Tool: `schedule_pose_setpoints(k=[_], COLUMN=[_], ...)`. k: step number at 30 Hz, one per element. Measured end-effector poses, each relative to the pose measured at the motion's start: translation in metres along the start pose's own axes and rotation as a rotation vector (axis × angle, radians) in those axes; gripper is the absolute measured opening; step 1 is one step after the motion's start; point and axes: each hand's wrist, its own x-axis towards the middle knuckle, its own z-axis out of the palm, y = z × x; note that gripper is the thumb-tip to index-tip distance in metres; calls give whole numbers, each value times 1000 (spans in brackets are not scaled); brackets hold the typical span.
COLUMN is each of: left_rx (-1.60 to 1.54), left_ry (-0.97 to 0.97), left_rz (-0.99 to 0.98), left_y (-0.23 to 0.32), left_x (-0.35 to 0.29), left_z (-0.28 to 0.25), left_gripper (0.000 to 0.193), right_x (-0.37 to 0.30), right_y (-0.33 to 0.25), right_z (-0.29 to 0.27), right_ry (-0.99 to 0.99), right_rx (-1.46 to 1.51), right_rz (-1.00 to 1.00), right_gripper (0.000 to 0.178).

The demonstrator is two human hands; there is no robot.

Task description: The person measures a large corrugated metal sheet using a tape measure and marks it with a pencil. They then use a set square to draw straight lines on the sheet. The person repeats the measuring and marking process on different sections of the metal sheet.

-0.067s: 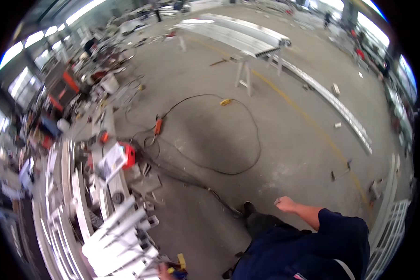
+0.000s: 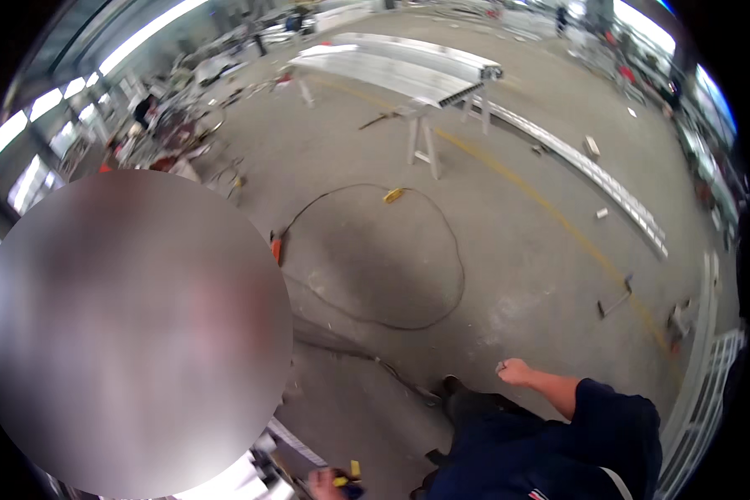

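Object at left hand: small yellow-and-dark-blue object (image 2: pixel 352 490) at the lower edge, among or just beside the fingers; too small for me to tell its kind.
Handling, as I judge it: compact, probably light, more likely a stiff shell than a soft body; smooth faces could slip a little.
Place to hold: I would favour the dark-blue body, thumb and fingers on opposite sides, clear of the yellow parts.
Left hand (image 2: pixel 321 485): partly cut off by the lower edge, close against the object; I cannot tell whether it grasps it or merely rests there.
Right hand (image 2: pixel 515 372): above the floor, well apart from the left, curled into a loose fist; I make out nothing in it.
Pale pieces: narrow pale strip (image 2: pixel 298 443) slanting just beyond the left hand; white pieces (image 2: pixel 225 483) farther left, mostly lost to me in blur.
Cable: thin black cable (image 2: pixel 410 328) looped on the grey concrete floor (image 2: pixel 500 250), with a yellow fitting (image 2: pixel 393 195) on its far side and an orange tool-like body (image 2: pixel 276 252) at its left.
Trestle: white trestle (image 2: pixel 412 142) under long silvery metal profiles (image 2: pixel 392 71).
Right side: long silvery bar (image 2: pixel 579 164) on the floor; white slatted frame (image 2: pixel 708 408) nearer me.
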Motion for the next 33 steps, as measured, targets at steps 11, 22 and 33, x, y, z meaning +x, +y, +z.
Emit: schedule_pose_setpoints(k=[11,22,33], left_rx=[528,935,1191], left_ry=[-533,-799,-918], left_rz=[-409,70,400], left_y=[-19,162,264], left_x=[219,575,853], left_z=[208,375,607], left_gripper=[18,20,21], right_x=[190,435,712], right_y=[-267,-405,-455], right_z=[-194,-373,-450], right_ry=[-315,181,267], right_rx=[1369,1471,1711], right_rz=[111,157,311], right_gripper=[21,17,14])
